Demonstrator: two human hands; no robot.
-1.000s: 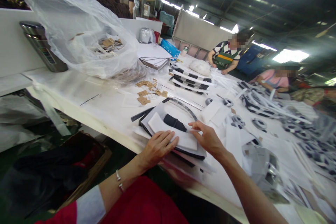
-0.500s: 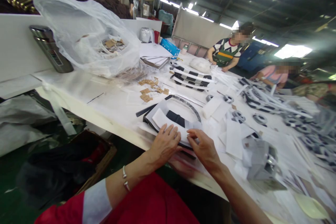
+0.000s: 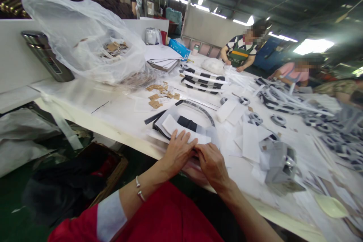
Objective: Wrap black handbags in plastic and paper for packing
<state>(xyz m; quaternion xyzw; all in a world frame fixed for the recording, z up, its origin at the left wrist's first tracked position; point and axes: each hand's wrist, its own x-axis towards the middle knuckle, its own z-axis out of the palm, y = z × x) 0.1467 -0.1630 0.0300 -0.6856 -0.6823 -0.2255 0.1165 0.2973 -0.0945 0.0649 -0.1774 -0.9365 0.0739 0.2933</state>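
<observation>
A dark bag (image 3: 187, 123) lies at the table's near edge, its curved handle (image 3: 200, 109) wrapped in clear film and arching away from me. A strip of white foam sheet (image 3: 171, 124) covers the bag's near part. My left hand (image 3: 179, 151) rests flat on that strip, fingers stretched out. Close beside it, my right hand (image 3: 211, 162) has its fingers bent and pressed together at the bag's near edge; what they grip is hidden. A black strap end (image 3: 154, 117) sticks out to the left of the bag.
Brown tags (image 3: 159, 96) lie beyond the bag, before a clear plastic bag (image 3: 93, 45) and a steel flask (image 3: 49, 56). Wrapped handles (image 3: 202, 80) are stacked farther back. At right are foam sheets (image 3: 249, 141), a tape dispenser (image 3: 283, 166) and rolled straps (image 3: 278, 120). Co-workers (image 3: 241, 51) work opposite.
My right hand has moved left and down, closing in beside my left hand at the bag's near edge. My left hand stays on the foam. The view has shifted slightly.
</observation>
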